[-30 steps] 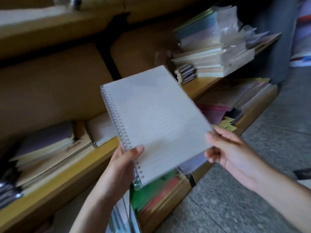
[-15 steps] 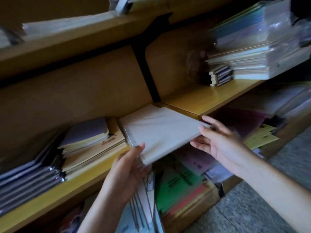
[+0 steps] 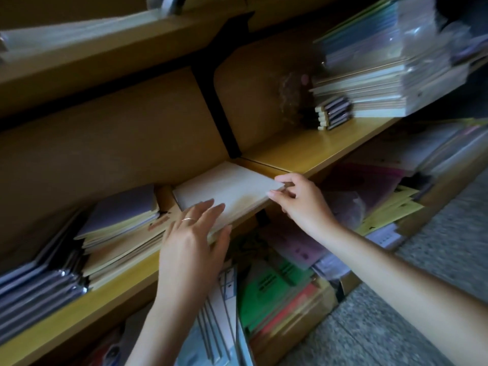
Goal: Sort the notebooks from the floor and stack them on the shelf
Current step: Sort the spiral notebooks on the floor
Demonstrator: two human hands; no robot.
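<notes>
While the left fingers lie straight and spread on the top cover, the thumb sits against the near edge. It is a flat press, not a grip. A thin ring shows on one finger. The right fingertips pinch the near right corner, thumb below and fingers curled above.

Left hand: palm over the near left corner of the pale notebook. Right hand: just off the corner, wrist low.

Location: the notebook lies flat, cover up, on the middle shelf, just right of the purple-topped stack and in front of the black bracket. Its near edge sits at the shelf lip and may overhang slightly.

Orientation: the near edge runs roughly parallel to the lip. That edge looks the longest, so the long axis probably follows the shelf. The wide-angle view foreshortens the depth, so this is not certain. The binding side cannot be made out.

Handling (judgement): light and thin, with a fairly stiff cover that may flex if lifted by one corner. It should slide easily on the wood. Best held at two opposite edges, or pushed flat from above.

A tall wrapped stack stands well apart at the right.
</notes>
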